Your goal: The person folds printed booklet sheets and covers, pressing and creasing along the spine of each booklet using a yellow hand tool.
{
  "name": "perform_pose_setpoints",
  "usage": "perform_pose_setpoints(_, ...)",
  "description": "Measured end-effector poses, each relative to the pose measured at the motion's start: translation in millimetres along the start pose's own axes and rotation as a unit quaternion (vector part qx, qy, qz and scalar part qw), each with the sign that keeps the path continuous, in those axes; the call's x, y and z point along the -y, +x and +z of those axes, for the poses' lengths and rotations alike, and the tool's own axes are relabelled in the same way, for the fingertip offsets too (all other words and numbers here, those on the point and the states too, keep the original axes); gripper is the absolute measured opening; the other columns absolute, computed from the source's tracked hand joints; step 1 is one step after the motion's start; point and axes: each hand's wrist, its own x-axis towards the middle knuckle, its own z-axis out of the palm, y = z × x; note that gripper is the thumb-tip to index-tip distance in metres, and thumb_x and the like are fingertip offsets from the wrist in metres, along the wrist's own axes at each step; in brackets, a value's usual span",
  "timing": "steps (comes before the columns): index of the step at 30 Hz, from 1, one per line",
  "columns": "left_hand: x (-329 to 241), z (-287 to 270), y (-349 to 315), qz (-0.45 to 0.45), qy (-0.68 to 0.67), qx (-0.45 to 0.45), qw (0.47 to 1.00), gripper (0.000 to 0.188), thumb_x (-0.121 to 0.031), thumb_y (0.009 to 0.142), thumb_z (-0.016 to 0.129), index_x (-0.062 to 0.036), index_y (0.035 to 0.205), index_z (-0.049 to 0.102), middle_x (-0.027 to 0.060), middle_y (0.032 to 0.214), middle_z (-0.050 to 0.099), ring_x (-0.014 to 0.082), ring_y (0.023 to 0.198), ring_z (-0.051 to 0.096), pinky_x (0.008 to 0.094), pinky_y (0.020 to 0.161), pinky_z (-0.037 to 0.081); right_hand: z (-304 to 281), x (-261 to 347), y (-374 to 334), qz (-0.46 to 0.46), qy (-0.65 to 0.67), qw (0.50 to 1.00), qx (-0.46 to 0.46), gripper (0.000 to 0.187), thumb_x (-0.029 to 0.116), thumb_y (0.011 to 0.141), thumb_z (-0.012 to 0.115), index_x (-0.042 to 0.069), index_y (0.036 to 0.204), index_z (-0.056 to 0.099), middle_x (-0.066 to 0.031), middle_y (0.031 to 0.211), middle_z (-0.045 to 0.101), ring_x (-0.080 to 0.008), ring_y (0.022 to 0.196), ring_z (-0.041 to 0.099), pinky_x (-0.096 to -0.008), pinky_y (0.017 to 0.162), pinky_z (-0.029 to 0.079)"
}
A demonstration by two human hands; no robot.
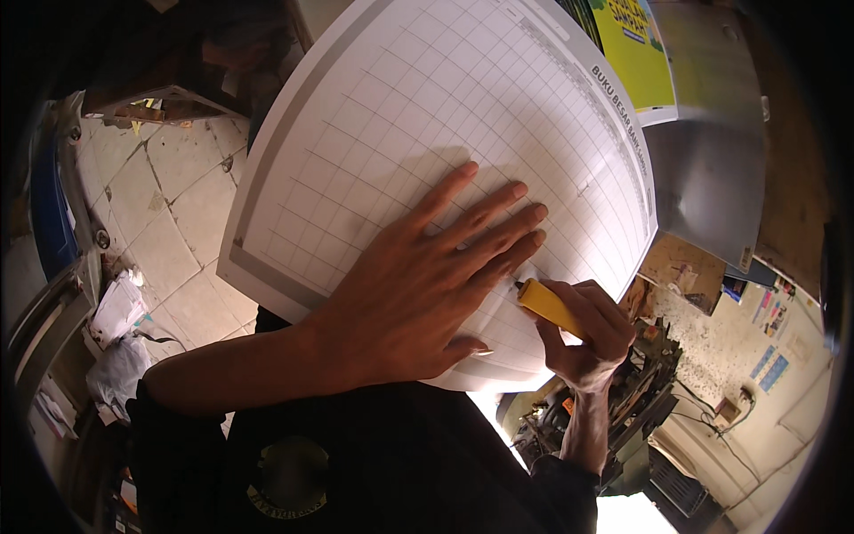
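Note:
A large white sheet (374, 142) printed with a grid and a grey border spreads before me, its surface bowed in the view. My left hand (436, 276) lies flat on it, palm down, fingers spread and thumb out to the side. To the right, over the sheet's lower right part, my right hand (587, 334) grips a thick yellow-bodied tool (551, 309). Its short dark tip points toward my left fingers, close to the paper. Whether the tip touches the sheet I cannot tell.
A smooth grey metal surface (703, 160) lies beyond the sheet, with a yellow-green printed sheet (633, 58) on it. Dark machinery (614, 400) stands at the lower right. Pale floor tiles (169, 196) show at left, near a bundled plastic bag (120, 369).

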Motion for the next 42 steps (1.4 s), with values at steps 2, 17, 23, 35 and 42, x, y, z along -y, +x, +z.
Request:
perform_pose_setpoints(2,-1,-3,1,-0.004,-0.003,0.004,1.0,0.104,-0.065,0.079,0.075,-0.0136,0.159,0.034,0.007,0.167,0.028,0.0264,0.156,0.02,0.0578,0.129,0.007,3,8,0,0.023,-0.004,1.0,-0.006,0.042,-0.007,0.066,0.083,-0.002,0.108,0.076,-0.012,0.086,0.074,-0.0221,0.071,0.071,-0.0297,0.061,0.056)
perform_pose_setpoints(17,-1,-3,-1,-0.01,-0.002,0.009,1.0,0.108,-0.064,0.077,0.076,-0.0136,0.161,0.03,0.0084,0.167,0.027,0.0283,0.156,0.021,0.0593,0.128,0.009,18,6,-17,-0.008,-0.064,0.996,-0.057,0.04,-0.003,0.068,0.085,-0.006,0.106,0.075,-0.0126,0.084,0.071,-0.0212,0.064,0.066,-0.0295,0.055,0.052)
perform_pose_setpoints(23,-3,-8,1,-0.011,0.004,0.01,1.0,0.103,-0.063,0.078,0.074,-0.0128,0.159,0.034,0.0084,0.167,0.029,0.029,0.156,0.023,0.0604,0.127,0.01,20,-2,-16,0.062,0.053,0.992,-0.095,0.036,0.001,0.071,0.088,-0.005,0.104,0.075,-0.0139,0.081,0.072,-0.0175,0.063,0.066,-0.0272,0.054,0.051)
perform_pose_setpoints(35,-1,-9,2,-0.017,-0.007,0.019,1.0,0.103,-0.063,0.077,0.075,-0.0149,0.159,0.036,0.0071,0.167,0.03,0.029,0.156,0.023,0.0619,0.127,0.011,-5,19,-2,0.385,0.191,0.902,-0.049,0.03,0.009,0.085,0.081,-0.01,0.106,0.072,-0.012,0.076,0.072,-0.01,0.054,0.062,-0.0221,0.046,0.046)
perform_pose_setpoints(42,-2,-7,0,-0.024,-0.015,0.013,1.0,0.104,-0.062,0.076,0.076,-0.0151,0.16,0.034,0.0069,0.167,0.029,0.0293,0.156,0.023,0.062,0.127,0.011,2,12,-4,0.169,0.094,0.981,0.005,0.033,0.008,0.078,0.087,-0.011,0.101,0.072,-0.0159,0.076,0.074,-0.0151,0.067,0.07,-0.0269,0.06,0.053)
